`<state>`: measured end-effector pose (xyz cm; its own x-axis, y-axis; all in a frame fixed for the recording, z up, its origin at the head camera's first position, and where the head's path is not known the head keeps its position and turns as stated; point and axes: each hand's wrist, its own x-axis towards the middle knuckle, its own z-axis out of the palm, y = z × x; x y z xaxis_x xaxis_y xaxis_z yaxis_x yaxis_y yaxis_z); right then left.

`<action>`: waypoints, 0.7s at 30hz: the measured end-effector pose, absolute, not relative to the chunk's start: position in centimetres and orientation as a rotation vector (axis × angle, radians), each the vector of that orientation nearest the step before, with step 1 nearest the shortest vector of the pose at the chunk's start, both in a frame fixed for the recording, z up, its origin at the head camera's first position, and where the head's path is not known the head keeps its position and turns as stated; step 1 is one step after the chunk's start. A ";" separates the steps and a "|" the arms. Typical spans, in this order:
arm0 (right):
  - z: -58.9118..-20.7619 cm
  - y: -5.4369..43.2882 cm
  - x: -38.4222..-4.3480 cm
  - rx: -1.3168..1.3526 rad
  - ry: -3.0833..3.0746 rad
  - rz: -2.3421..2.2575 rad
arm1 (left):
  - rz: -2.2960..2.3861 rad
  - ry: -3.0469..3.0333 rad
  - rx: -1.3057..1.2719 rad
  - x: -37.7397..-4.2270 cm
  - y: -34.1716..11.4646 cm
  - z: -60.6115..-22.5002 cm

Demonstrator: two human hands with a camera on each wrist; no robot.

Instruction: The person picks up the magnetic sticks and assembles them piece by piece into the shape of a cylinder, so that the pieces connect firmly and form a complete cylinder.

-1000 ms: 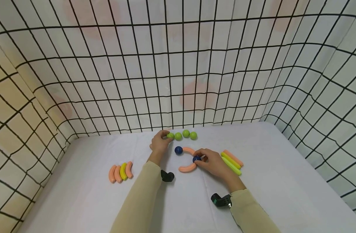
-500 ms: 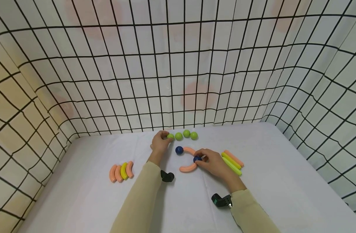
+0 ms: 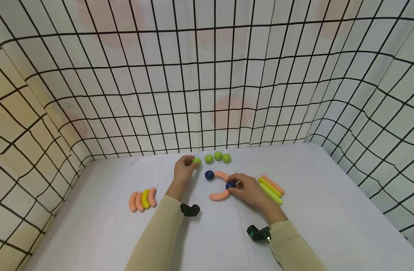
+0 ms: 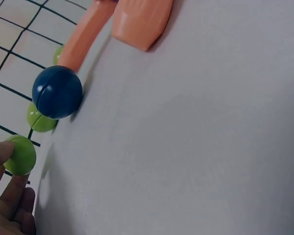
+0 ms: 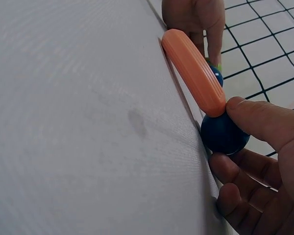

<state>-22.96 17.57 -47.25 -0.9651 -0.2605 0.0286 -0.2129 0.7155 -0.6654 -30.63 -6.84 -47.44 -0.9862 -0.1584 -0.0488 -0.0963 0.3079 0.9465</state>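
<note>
Between its thumb and fingers my left hand [image 3: 183, 170] pinches a green ball [image 3: 197, 161] near the back of the table; the left wrist view shows this green ball [image 4: 22, 155] close up. My right hand [image 3: 249, 189] grips a dark blue ball [image 3: 230, 185]. Two orange curved sticks meet at that ball: a far one [image 3: 221, 175] and a near one [image 3: 219, 195]. A second blue ball [image 3: 209, 175] touches the far stick's left end. In the right wrist view the thumb and fingers lie around the blue ball [image 5: 224, 135] beside the near orange stick [image 5: 195, 73].
Three green balls [image 3: 218, 155] sit at the back. Left on the white table [image 3: 91, 226] lie several curved sticks [image 3: 139, 201], orange and yellow. Straight sticks [image 3: 270, 190] in green, yellow and orange lie right of my right hand. Black netting [image 3: 213, 82] surrounds the back and sides.
My left hand has drawn the green ball slightly left and toward me, away from the other green balls. My right hand keeps its hold on the blue ball.
</note>
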 end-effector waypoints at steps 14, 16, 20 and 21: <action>-47.6 17.5 -23.1 -0.383 2.850 -1.078 | -1.759 -2.531 0.196 -27.2 -8.0 -47.1; -47.6 17.5 -23.1 -0.383 2.848 -1.075 | -1.763 -2.543 0.181 -26.6 -8.1 -47.1; -47.4 17.5 -23.0 -0.392 2.860 -1.075 | -1.772 -2.572 0.111 -25.4 -8.3 -47.1; -47.3 17.5 -22.9 -0.402 2.864 -1.077 | -1.778 -2.573 0.089 -25.2 -8.3 -47.1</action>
<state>-22.94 17.53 -47.28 -0.9645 -0.2611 0.0398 -0.2226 0.7225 -0.6545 -25.21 -8.35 -47.12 -0.9983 -0.0539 -0.0218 -0.0395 0.3527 0.9349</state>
